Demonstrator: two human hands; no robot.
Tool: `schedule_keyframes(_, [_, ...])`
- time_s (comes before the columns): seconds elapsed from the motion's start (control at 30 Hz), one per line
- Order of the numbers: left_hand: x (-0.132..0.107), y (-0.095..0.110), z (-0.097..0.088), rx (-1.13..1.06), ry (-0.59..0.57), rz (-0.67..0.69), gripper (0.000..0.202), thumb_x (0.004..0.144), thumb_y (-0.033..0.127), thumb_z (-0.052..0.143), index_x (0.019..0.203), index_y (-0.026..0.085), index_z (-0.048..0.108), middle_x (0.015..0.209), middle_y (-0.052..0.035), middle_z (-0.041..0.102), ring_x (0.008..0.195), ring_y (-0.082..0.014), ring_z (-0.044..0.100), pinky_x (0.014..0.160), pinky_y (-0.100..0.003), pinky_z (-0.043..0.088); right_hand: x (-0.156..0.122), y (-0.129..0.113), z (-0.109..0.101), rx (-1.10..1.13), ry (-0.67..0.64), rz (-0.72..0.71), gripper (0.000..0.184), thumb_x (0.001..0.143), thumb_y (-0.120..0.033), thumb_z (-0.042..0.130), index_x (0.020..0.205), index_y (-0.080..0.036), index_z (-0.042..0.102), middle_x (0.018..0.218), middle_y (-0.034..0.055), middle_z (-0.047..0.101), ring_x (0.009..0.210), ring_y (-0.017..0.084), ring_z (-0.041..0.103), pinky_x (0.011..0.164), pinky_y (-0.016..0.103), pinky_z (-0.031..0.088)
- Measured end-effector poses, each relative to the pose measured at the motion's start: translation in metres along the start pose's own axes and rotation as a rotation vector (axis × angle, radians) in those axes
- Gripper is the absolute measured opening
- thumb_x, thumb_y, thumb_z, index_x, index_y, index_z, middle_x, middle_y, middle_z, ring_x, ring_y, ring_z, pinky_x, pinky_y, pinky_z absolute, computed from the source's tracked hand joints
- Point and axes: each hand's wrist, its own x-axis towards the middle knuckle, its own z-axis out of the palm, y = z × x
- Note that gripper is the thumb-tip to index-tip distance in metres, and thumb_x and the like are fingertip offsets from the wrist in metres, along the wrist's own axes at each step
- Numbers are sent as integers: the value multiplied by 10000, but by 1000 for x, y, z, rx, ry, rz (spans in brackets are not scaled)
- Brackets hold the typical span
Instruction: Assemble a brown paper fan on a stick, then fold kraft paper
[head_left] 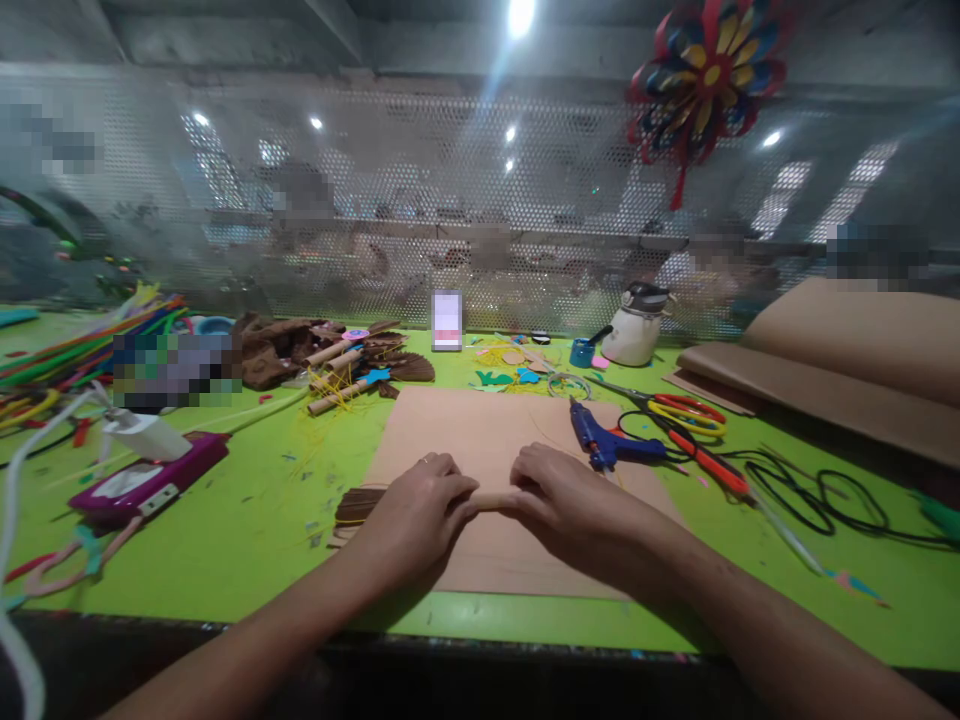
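Between my two hands lies a thin roll of brown paper (493, 501), held level above a sheet of brown kraft paper (457, 425) on the green table. My left hand (420, 500) pinches the roll's left end, and a ring shows on one finger. At the right end, my right hand (559, 490) grips it with bent fingers. Both hands hide the ends of the roll. A dark brown pleated paper bundle (360, 505) tied with yellow string sits partly behind my left hand. Just beyond my right hand rests a blue glue gun (611, 440).
Scissors with red and yellow handles (686, 412) and black cable (795, 490) lie at right, before large brown paper rolls (825, 390). A purple power strip (154, 485) is at left. Finished paper rolls (334, 375), a phone (447, 320) and a white pot (632, 335) stand behind.
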Motion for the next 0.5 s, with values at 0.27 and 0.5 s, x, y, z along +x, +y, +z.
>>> schedule_keyframes(0.27, [-3, 1, 5, 3, 64, 40, 363, 957, 328, 351, 848, 166, 657, 875, -81, 548, 843, -203, 500, 766, -336, 413, 4, -4, 5, -65, -35, 34, 338, 962, -345, 386, 717, -171, 539, 657, 26, 556, 539, 114, 397, 499, 281, 216])
schedule_keyframes(0.5, [1, -4, 1, -23, 23, 32, 397, 953, 376, 350, 778, 165, 637, 837, -68, 539, 795, -192, 508, 718, -308, 400, 4, -10, 13, -91, 151, -89, 115, 904, -189, 479, 801, -170, 527, 864, 68, 566, 820, 177, 480, 697, 302, 369])
